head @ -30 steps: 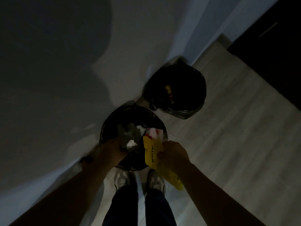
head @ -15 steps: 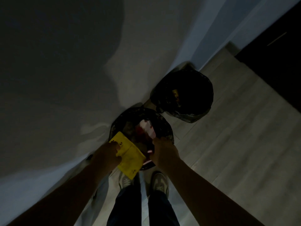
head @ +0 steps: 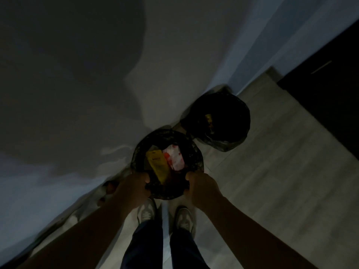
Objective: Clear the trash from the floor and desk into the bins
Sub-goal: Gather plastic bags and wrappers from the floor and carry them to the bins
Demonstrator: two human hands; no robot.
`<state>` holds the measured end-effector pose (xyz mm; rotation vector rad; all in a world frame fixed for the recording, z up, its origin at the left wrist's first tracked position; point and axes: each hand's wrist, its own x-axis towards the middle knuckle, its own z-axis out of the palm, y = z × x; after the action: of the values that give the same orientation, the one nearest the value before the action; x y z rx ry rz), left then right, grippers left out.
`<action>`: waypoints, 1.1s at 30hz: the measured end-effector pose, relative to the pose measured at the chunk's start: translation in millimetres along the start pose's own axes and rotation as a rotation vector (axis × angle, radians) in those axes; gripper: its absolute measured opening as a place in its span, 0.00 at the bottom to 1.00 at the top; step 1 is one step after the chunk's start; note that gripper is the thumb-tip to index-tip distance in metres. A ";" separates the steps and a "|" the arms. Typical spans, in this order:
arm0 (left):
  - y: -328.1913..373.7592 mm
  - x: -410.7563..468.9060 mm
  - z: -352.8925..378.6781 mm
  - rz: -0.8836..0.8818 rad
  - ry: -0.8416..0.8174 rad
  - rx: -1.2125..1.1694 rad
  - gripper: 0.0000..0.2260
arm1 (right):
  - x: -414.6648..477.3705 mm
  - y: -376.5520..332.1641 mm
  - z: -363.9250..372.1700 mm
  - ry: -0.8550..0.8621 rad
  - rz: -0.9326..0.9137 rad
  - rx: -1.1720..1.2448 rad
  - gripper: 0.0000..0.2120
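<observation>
- The yellow packet (head: 158,165) is out of the left hand (head: 132,188) and lies inside the near bin (head: 196,152), beside the white-and-red wrapper (head: 174,159).
- The left hand and the right hand (head: 202,188) now grip the bin's rim, one on each side.

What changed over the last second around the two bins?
The yellow packet went from the right hand to the left hand, then left its grip and dropped into the near bin, beside the red-and-white wrapper. Both hands now hold that bin's front rim. The far bin stayed put.
</observation>
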<state>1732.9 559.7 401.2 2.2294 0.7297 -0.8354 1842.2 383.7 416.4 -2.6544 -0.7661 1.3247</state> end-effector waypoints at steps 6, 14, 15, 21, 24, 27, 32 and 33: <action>3.7 -45.6 -24.8 -0.004 -0.019 0.088 0.15 | -41.4 -9.1 -31.0 0.044 -0.069 -0.023 0.18; 56.3 -181.0 -90.5 -0.036 0.116 -0.004 0.17 | -144.1 -48.9 -106.6 0.042 -0.228 -0.088 0.22; 61.9 -201.2 -98.2 -0.017 0.155 -0.045 0.18 | -158.9 -56.3 -118.0 0.035 -0.257 -0.082 0.22; 79.9 -324.5 -126.6 -0.062 0.417 -0.154 0.17 | -244.3 -104.1 -169.1 0.113 -0.478 -0.084 0.15; 76.0 -376.2 -131.8 -0.118 0.502 -0.173 0.17 | -278.8 -135.1 -180.6 0.134 -0.583 -0.181 0.10; 62.9 -425.4 -129.4 -0.199 0.608 -0.225 0.16 | -310.6 -175.5 -177.0 0.081 -0.676 -0.273 0.10; 28.0 -515.7 -99.1 -0.389 0.760 -0.359 0.19 | -371.0 -254.1 -145.6 0.007 -0.853 -0.421 0.11; 19.6 -536.3 -89.4 -0.429 0.788 -0.383 0.19 | -385.6 -268.6 -134.2 -0.014 -0.893 -0.446 0.11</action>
<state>1433.1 468.0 845.9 2.0328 1.6175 0.0684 1644.5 458.2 857.2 -2.0269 -2.1021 0.9694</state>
